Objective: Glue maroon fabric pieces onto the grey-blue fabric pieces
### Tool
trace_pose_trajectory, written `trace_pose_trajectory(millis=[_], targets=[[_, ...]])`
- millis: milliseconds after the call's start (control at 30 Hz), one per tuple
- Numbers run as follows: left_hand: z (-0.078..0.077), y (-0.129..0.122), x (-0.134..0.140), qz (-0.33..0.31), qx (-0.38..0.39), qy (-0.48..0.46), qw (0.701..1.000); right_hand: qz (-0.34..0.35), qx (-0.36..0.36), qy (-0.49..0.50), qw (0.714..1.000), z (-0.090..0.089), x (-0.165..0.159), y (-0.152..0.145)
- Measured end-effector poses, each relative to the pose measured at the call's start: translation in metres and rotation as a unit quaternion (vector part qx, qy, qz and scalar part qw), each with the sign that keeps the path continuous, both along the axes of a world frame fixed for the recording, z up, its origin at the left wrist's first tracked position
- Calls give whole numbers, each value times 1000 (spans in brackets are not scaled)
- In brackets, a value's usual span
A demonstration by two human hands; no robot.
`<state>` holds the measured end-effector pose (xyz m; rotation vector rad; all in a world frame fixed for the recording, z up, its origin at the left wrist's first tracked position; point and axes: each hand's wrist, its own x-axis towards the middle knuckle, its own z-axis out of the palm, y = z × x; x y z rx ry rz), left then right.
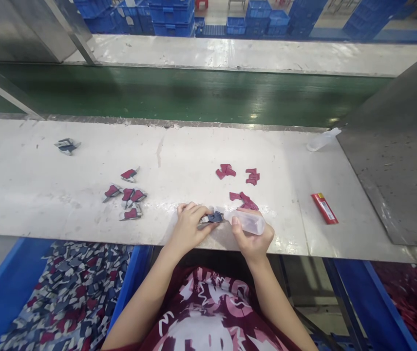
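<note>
Near the front edge of the white table, my left hand (191, 225) pinches a small dark blue and grey molded piece (215, 217). My right hand (254, 240) is wrapped round a translucent squeeze bottle (248, 222), its nozzle pointing left at the blue piece; whether the tip touches it I cannot tell. Just beyond the right hand lie several flat maroon pieces (245, 200). Farther back are two more little groups of maroon pieces (226, 170) (253, 176). To the left of my hands sit several grey pieces with maroon tops (128, 196).
Grey-blue pieces (67, 145) lie far left. At right are a red packet (324, 208) and another translucent bottle (323, 140) beside a metal panel (398, 156). A green conveyor belt (194, 95) runs behind. Blue bins (126, 287) (387, 302) with pieces stand below the table's front edge.
</note>
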<state>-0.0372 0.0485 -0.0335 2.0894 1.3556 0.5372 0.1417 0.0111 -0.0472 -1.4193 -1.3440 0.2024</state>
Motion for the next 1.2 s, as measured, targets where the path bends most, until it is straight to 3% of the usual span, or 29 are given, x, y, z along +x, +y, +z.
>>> trace_pose_trajectory(millis=[1200], targets=[[-6,-1,1,-4,43,-10,999,13,-3,60,998,-10,1,-11]])
